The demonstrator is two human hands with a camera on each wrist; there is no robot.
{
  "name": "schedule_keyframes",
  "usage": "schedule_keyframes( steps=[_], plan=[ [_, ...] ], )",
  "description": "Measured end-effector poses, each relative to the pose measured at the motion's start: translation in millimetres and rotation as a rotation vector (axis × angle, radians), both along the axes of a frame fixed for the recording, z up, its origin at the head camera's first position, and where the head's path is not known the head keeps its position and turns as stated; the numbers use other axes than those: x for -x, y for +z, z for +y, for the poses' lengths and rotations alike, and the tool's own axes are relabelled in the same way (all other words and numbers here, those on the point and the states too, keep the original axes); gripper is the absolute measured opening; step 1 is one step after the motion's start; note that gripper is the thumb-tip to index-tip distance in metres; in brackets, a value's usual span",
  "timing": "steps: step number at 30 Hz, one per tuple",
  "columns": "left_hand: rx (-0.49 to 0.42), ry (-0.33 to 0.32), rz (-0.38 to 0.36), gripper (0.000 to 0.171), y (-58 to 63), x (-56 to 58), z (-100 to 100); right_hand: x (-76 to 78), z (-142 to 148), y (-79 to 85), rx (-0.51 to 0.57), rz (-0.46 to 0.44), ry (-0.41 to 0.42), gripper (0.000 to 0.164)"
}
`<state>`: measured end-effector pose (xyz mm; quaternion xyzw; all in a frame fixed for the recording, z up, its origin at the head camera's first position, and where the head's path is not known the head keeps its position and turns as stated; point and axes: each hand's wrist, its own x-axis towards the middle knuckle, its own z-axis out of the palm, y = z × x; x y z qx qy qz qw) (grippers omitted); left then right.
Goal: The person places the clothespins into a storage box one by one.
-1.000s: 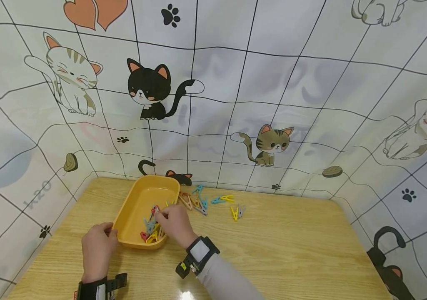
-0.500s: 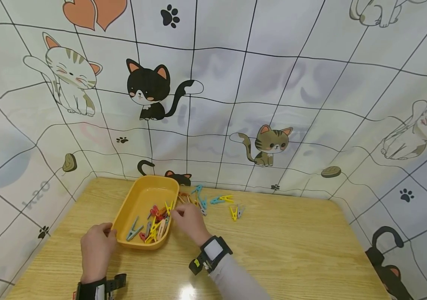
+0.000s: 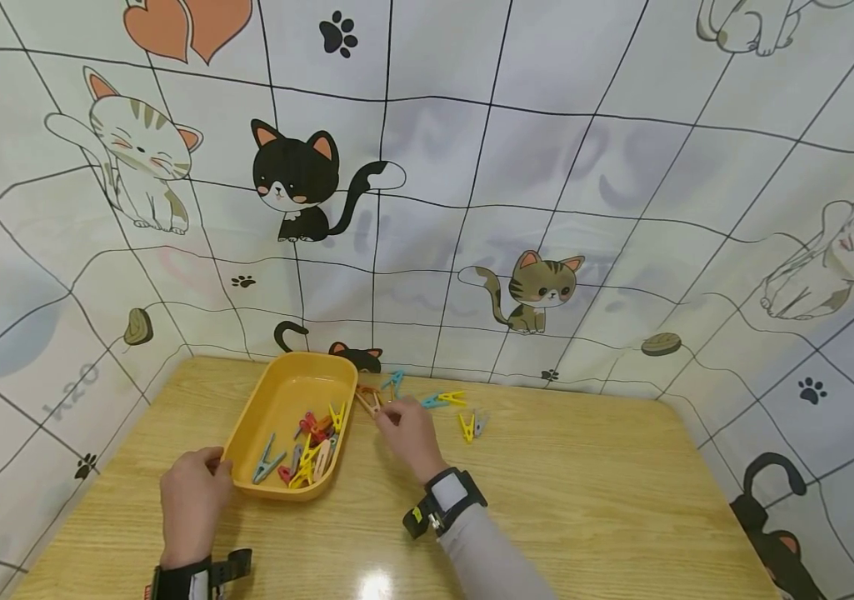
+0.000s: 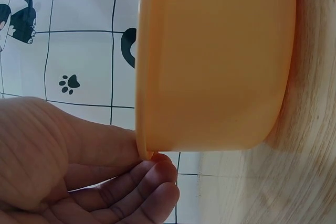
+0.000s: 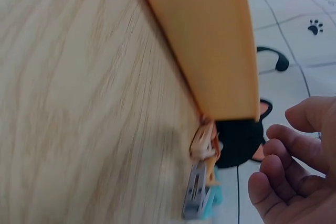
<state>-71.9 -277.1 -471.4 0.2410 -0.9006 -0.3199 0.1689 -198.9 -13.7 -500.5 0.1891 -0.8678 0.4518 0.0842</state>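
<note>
So my left hand has the near left corner of the yellow-orange tray pinched by the rim, thumb on one side and fingers on the other, and the tray sits flat on the wooden tabletop. My right hand is holding nothing: in the right wrist view the fingers are loosely bent and the thumb is well apart from them. From the head camera it's over the tabletop just right of the tray, covering part of the loose clips there. Inside the tray, a mixed pile of clips (red, yellow, orange, peach, grey) is bunched toward the near right side, with a light blue clip off to the left of it. Outside, a peach clip lies near the tray's right wall and a blue clip is close to the back edge. The right wrist view also gets a grey clip in that bunch, kinda blurry. Right of my hand there's a blue clip beside a yellow one, then another yellow clip next to a grey one. Cat-print sheet behind it all, black straps on both wrists.
</note>
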Motion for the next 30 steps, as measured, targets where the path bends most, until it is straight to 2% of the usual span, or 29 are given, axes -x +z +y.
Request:
schedule_keyframes(
  steps=[13,22,30],
  plan=[
    [-0.008,0.001,-0.007,0.027,0.2,0.2,0.1,24.2,24.8,-15.3,-0.045,0.016,-0.077,0.014],
    [-0.009,0.011,-0.010,0.027,-0.2,0.2,0.1,40.6,30.5,-12.7,-0.120,-0.044,-0.089,0.018],
    [0.011,-0.010,0.012,0.027,0.2,-1.4,-0.2,55.3,32.7,-9.6,-0.176,-0.085,-0.085,0.020]
  ],
)
